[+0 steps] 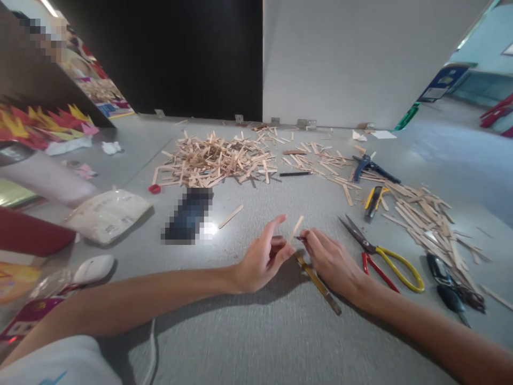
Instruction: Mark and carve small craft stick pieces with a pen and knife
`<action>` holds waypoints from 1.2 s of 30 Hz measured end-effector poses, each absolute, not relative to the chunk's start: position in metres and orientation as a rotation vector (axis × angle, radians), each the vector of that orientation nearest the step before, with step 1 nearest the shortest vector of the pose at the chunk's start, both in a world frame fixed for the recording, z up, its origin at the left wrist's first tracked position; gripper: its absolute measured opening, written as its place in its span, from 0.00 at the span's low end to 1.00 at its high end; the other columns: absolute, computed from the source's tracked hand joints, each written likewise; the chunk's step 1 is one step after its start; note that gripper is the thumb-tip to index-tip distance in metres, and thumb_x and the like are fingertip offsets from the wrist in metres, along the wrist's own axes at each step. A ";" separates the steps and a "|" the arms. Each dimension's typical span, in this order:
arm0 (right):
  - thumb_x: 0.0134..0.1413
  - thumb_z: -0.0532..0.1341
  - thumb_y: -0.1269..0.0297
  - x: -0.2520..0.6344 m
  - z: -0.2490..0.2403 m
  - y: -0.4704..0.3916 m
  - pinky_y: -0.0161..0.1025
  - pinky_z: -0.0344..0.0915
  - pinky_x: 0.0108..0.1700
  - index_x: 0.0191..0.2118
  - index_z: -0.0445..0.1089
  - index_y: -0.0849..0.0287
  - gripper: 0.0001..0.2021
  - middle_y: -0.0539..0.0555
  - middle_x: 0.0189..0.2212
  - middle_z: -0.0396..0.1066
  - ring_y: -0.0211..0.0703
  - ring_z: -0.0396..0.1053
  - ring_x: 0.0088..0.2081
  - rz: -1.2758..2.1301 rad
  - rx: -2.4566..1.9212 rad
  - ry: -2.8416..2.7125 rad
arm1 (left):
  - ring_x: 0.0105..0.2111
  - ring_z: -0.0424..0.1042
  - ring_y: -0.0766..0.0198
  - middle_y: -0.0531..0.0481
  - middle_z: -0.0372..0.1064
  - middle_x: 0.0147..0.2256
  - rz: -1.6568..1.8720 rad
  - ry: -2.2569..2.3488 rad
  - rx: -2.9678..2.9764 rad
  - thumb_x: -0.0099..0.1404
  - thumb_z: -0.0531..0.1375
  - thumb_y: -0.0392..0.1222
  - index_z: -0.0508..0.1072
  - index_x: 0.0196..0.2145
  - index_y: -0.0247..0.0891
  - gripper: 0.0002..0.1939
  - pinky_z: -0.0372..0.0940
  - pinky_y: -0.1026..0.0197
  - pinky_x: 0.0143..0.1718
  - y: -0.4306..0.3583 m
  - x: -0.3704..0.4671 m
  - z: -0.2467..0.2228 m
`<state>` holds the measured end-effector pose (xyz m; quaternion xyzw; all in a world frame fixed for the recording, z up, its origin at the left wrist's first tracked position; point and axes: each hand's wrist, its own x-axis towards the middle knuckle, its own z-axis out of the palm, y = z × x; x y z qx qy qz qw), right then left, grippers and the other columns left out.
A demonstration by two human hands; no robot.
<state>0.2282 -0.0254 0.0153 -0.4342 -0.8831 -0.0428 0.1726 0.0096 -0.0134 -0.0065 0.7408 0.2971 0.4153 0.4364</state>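
My left hand pinches a thin wooden stick between thumb and fingers, its index finger raised. The stick points up and to the right. Close beside it, my right hand is closed around something small with a dark, narrow tip near the stick; most of it is hidden by the fingers. A narrow brass-coloured strip lies on the table, partly under my right hand. To the right are scissors with yellow handles and a red handle piece, partly covered by my wrist.
A heap of wooden sticks spreads behind my hands, with more sticks at right. Around lie a dark pixelated object, a black pen, a yellow cutter, dark-blue pliers, a plastic packet and a white mouse.
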 end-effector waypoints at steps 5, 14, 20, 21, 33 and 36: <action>0.73 0.47 0.76 0.232 0.004 -0.026 0.40 0.73 0.37 0.59 0.62 0.58 0.16 0.54 0.36 0.73 0.46 0.74 0.34 0.023 -1.058 -2.404 | 0.21 0.61 0.68 0.61 0.62 0.27 1.074 0.671 1.862 0.82 0.52 0.63 0.55 0.68 0.34 0.32 0.58 0.67 0.22 -0.017 0.009 -0.005; 0.74 0.49 0.77 0.231 0.008 -0.025 0.40 0.72 0.37 0.64 0.63 0.61 0.18 0.54 0.34 0.76 0.46 0.74 0.33 -0.148 -1.014 -2.371 | 0.20 0.67 0.68 0.55 0.71 0.25 1.096 0.709 1.899 0.81 0.53 0.63 0.64 0.62 0.32 0.30 0.62 0.67 0.23 -0.018 0.008 0.001; 0.76 0.53 0.75 0.233 0.040 -0.043 0.37 0.72 0.32 0.65 0.67 0.70 0.18 0.59 0.37 0.80 0.45 0.78 0.34 -0.401 -1.117 -2.472 | 0.16 0.62 0.72 0.53 0.74 0.23 1.022 0.923 1.784 0.84 0.48 0.58 0.78 0.39 0.34 0.29 0.59 0.70 0.19 -0.013 0.010 0.008; 0.77 0.53 0.74 0.233 0.048 -0.047 0.37 0.72 0.31 0.64 0.68 0.72 0.18 0.61 0.39 0.81 0.45 0.79 0.34 -0.409 -1.146 -2.521 | 0.16 0.61 0.73 0.54 0.72 0.22 1.026 0.912 1.777 0.84 0.47 0.58 0.77 0.39 0.35 0.29 0.58 0.70 0.18 -0.012 0.010 0.008; 0.77 0.55 0.71 0.225 0.098 -0.091 0.40 0.83 0.46 0.72 0.64 0.59 0.22 0.59 0.51 0.84 0.48 0.84 0.48 -0.169 -1.142 -2.445 | 0.15 0.60 0.73 0.59 0.62 0.18 1.034 0.768 1.806 0.86 0.45 0.55 0.67 0.28 0.39 0.30 0.59 0.70 0.20 -0.013 0.010 0.016; 0.75 0.54 0.75 0.230 0.095 -0.093 0.42 0.83 0.46 0.69 0.65 0.65 0.21 0.62 0.51 0.84 0.49 0.83 0.50 -0.272 -1.079 -2.504 | 0.16 0.61 0.73 0.59 0.63 0.18 1.019 0.789 1.831 0.86 0.45 0.51 0.66 0.28 0.40 0.28 0.61 0.70 0.22 -0.013 0.010 0.016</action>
